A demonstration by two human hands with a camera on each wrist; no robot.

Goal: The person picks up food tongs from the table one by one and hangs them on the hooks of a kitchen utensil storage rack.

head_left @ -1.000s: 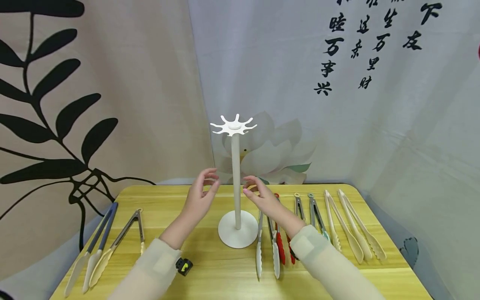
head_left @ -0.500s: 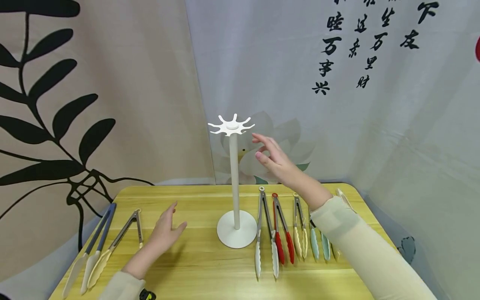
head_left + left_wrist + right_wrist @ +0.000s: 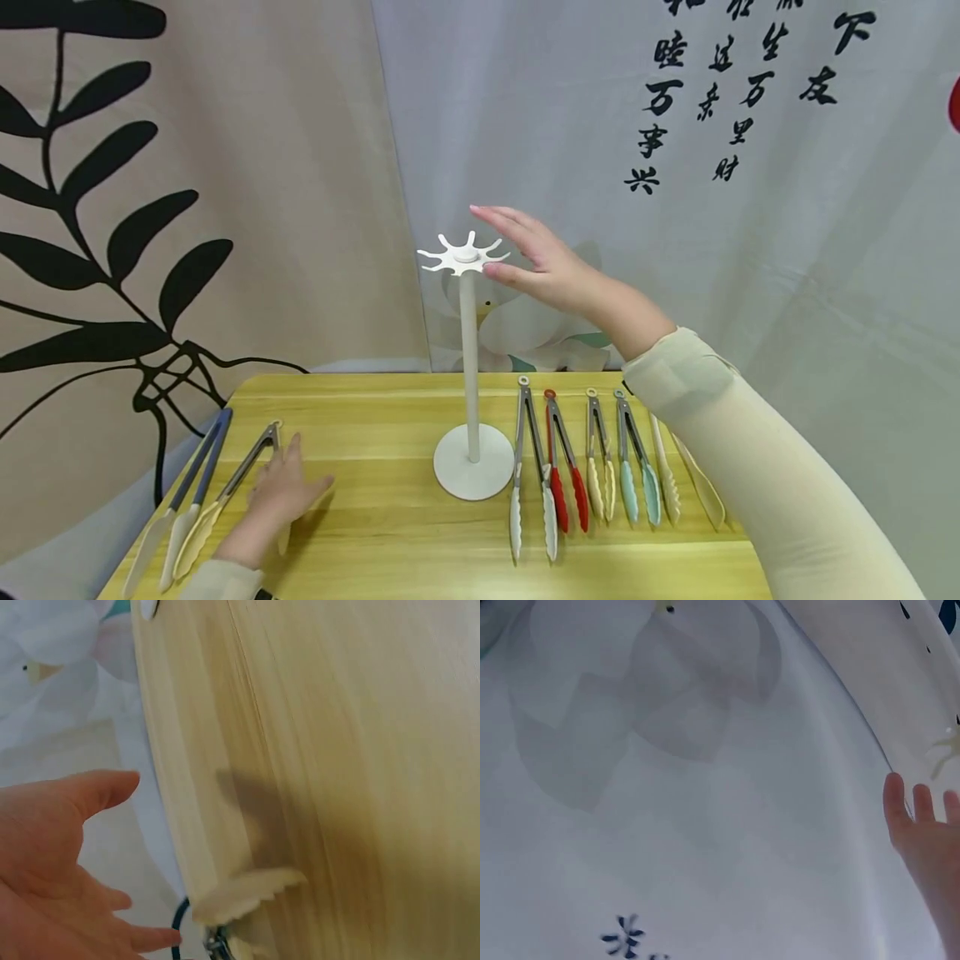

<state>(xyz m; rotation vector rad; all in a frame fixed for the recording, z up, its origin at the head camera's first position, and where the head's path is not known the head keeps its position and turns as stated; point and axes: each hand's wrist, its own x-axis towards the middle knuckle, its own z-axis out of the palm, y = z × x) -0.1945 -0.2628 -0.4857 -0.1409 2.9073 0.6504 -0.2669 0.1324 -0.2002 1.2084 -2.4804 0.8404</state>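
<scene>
A white stand has a round base, an upright post (image 3: 468, 358) and a top of several hooked arms (image 3: 456, 257). My right hand (image 3: 551, 267) is raised at the right of this top, fingers straight above it and thumb at an arm's tip. It holds nothing; part of it shows in the right wrist view. Over the tongs with cream tips (image 3: 197, 542) at the table's left, my left hand (image 3: 276, 492) reaches with spread fingers and covers part of one leg. One scalloped cream tip (image 3: 244, 896) shows below the fingers in the left wrist view.
Blue-handled tongs (image 3: 198, 475) lie at the far left of the wooden table (image 3: 375, 500). Right of the stand is a row of tongs: white-tipped (image 3: 550, 508), red (image 3: 577, 492), small cream (image 3: 595, 483), mint (image 3: 651, 492). My right sleeve partly hides cream ones (image 3: 667, 475). A printed curtain (image 3: 300, 167) hangs behind.
My hands have parted from either side of the post. The left went left and down to the cream-tipped tongs; the right rose to the stand's top. The stand stays put.
</scene>
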